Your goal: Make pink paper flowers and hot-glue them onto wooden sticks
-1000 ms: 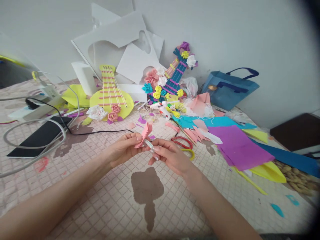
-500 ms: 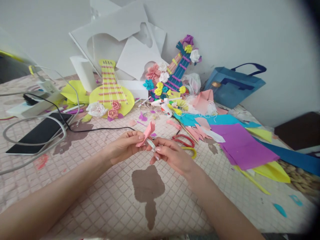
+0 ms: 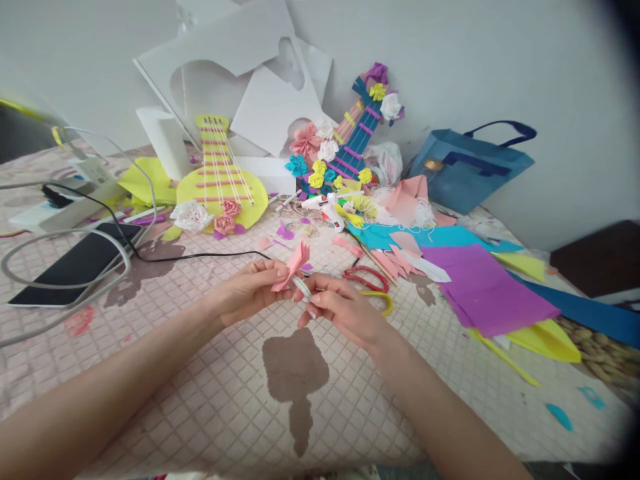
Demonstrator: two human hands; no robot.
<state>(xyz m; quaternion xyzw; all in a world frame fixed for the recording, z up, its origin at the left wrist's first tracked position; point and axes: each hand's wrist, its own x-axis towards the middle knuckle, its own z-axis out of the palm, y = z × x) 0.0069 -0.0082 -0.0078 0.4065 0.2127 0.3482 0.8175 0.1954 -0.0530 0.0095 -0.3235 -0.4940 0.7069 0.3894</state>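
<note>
Over the middle of the table, my left hand (image 3: 257, 287) pinches a folded strip of pink crepe paper (image 3: 297, 261) between thumb and fingers; its pleated end fans upward. My right hand (image 3: 345, 308) is closed round a small white roll (image 3: 301, 288), seen nearly edge-on, which looks like tape. The roll lies against the lower part of the pink paper, between both hands. Just beyond my right hand rest scissors with red handles (image 3: 367, 278) and a yellow-handled pair (image 3: 383, 301), partly hidden by the hand.
At the back stand a yellow paper guitar (image 3: 235, 190) and a blue one with paper flowers (image 3: 353, 157). A white glue gun (image 3: 330, 212), purple paper (image 3: 493, 287) and a blue bag (image 3: 453, 177) lie rightward. Left are a black tablet-like slab (image 3: 75, 267), power strip (image 3: 55, 210) and cables.
Both hands stay nearly still on the pink paper and white roll, with only a slight shift of the roll in the fingers. The whole view moves very slightly.
</note>
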